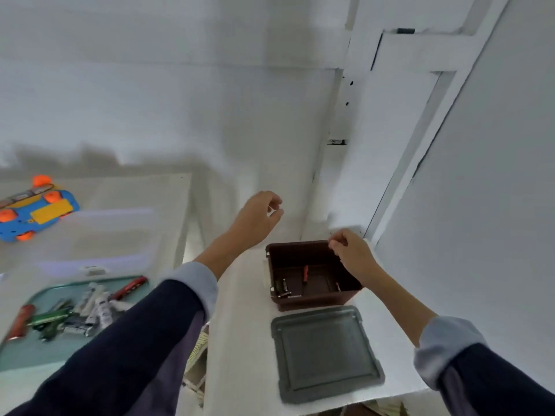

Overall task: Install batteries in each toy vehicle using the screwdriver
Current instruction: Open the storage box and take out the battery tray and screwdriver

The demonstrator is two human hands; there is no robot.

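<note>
A brown plastic box [318, 301] stands open on a white shelf, with a red-handled screwdriver [305, 273] and some batteries [283, 288] inside it. My right hand [350, 250] hovers at the box's far right rim with curled fingers; nothing shows in its grip. Above and left of the box, my left hand [259, 216] hangs in the air with loosely curled fingers and holds nothing. A blue toy vehicle [36, 210] with orange wheels lies belly-up on the white table at far left.
The box's grey lid [326, 352] lies flat in front of the box. A teal tray [18, 352] at lower left holds several batteries and small toy vehicles. White walls stand close behind and to the right.
</note>
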